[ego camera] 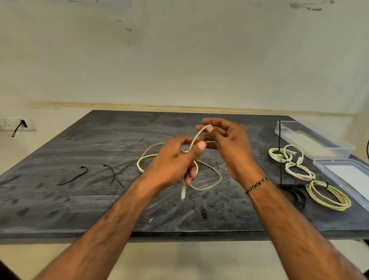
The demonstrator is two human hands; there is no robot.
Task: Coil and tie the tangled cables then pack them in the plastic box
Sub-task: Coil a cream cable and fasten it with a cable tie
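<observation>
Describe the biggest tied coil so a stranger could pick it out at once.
Start at the clear plastic box by the dark table's far right corner, then come toward the near edge along the row of coiled cables. The last one, the yellowish coil, is the widest loop and lies beside a black cable bundle.

Dark scuffed table [72, 198] with zip ties [73, 176], coiled cables [328, 196], plastic box [313, 138], lid [349, 179].

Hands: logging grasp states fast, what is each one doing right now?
Left hand: fingers curled round the pale cable, gripping it.
Right hand: fingers loosely spread at the cable's raised loop; a real grip cannot be told.
</observation>
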